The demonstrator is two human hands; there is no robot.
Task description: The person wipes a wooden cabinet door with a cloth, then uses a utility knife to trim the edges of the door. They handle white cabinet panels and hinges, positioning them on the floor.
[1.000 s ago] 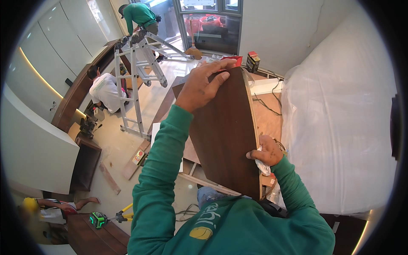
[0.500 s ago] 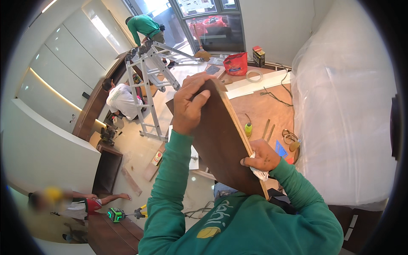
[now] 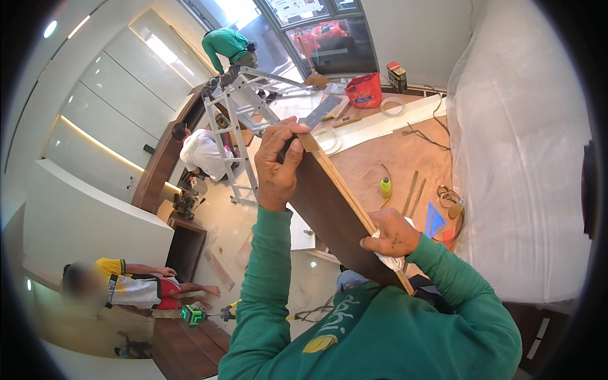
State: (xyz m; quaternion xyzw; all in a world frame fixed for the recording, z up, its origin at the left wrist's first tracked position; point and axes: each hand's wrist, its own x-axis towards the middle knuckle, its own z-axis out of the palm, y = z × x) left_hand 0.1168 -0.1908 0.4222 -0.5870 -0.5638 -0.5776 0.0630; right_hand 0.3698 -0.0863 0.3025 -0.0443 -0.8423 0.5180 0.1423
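A dark brown wooden board is tilted up in front of me, its pale raw edge facing upward. My left hand is closed round the board's far end, thumb on the brown face. By its fingers a short brown strip covers the end of the raw edge. My right hand is closed on a crumpled white cloth, pressing it against the edge nearer my body. Part of the cloth is hidden under the fingers.
An aluminium ladder stands ahead left, near two people working. Another person sits at lower left beside a green laser level. At right are a green bottle, a blue set square and a large plastic-wrapped bulk.
The board has turned, showing more of its raw edge and less of its brown face. My view has shifted, moving the surroundings rightward. Both hands keep their hold.
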